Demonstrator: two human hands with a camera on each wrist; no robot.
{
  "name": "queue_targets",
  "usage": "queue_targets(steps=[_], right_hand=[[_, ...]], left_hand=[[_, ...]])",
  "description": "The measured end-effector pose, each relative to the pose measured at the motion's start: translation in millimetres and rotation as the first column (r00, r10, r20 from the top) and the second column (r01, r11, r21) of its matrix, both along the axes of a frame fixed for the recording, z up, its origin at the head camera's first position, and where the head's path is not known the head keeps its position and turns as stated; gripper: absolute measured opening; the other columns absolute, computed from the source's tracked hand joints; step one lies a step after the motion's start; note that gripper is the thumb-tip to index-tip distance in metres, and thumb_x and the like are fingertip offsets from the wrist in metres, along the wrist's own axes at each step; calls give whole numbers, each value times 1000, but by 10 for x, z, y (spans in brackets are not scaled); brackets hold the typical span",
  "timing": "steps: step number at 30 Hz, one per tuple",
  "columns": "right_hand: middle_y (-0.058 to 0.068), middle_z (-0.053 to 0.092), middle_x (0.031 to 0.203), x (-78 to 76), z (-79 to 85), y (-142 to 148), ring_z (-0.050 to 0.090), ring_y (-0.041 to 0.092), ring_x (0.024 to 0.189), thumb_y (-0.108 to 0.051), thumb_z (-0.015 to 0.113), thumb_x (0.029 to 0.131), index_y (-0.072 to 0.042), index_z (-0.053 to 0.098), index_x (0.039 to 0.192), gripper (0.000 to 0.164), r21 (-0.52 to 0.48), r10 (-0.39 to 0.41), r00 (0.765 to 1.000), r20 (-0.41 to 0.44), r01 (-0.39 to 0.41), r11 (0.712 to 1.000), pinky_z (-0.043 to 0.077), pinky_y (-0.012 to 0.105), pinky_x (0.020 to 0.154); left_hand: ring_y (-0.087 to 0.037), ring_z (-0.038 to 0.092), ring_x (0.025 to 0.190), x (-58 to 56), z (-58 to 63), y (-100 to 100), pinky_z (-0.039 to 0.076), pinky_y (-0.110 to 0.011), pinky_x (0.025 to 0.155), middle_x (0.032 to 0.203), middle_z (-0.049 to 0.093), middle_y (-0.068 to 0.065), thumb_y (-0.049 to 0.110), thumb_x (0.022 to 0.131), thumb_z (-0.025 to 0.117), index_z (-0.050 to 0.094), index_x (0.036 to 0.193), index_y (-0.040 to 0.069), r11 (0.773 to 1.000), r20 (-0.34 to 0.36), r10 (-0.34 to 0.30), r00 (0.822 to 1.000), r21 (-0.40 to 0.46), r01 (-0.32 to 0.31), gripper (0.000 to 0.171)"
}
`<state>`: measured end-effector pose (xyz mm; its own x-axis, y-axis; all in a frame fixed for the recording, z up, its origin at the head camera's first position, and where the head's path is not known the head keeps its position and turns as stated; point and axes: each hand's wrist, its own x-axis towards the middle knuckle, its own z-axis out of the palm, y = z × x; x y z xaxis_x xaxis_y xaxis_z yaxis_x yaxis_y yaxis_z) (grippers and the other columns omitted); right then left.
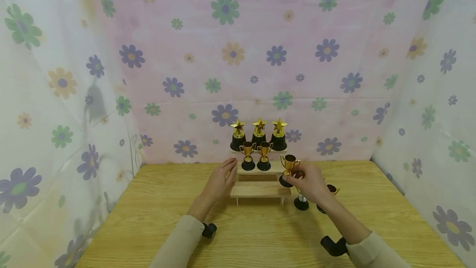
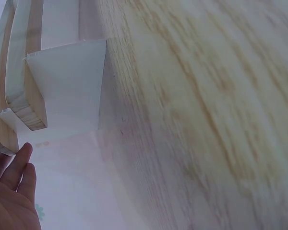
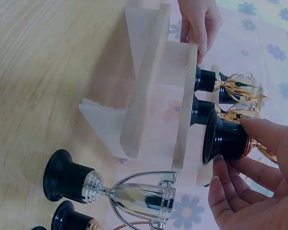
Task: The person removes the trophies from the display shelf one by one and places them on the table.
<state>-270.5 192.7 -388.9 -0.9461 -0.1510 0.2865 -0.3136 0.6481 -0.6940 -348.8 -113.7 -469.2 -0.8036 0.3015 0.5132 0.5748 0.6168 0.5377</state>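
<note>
Mouth (image 1: 290, 158) of the gripped gold trophy (image 1: 288, 171) shows only in head view.

Gold is shown by the stars (image 1: 260, 124) and cup (image 1: 290, 163), silver by another cup (image 3: 143, 199), black by the bases (image 3: 233, 139). The surface (image 1: 167, 202) is grained yellow-brown, the pink cloth (image 1: 256, 28) patterned with purple, green and orange flowers (image 1: 224, 9).

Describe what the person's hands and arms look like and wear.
The left hand and right hand are gloveless. The left sleeve and right sleeve are plain pale beige, ending short of the wrists. A rounded black piece shows beside the left one, a bent black piece beside the right.
</note>
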Motion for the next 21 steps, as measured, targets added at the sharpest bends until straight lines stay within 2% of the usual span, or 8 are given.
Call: queue_targets(steps=[21], right_hand=[[3, 68, 91, 114, -146, -147, 62, 14, 78, -22, 81, 90, -5, 75, 99, 19, -6, 9, 999, 50, -9, 1000, 53, 29, 64]], left_hand=[[-36, 50, 139, -4, -8, 5, 42, -48, 115, 148, 55, -20, 17, 109, 53, 59, 140, -6, 1000, -3, 4, 1000, 2, -4, 39]])
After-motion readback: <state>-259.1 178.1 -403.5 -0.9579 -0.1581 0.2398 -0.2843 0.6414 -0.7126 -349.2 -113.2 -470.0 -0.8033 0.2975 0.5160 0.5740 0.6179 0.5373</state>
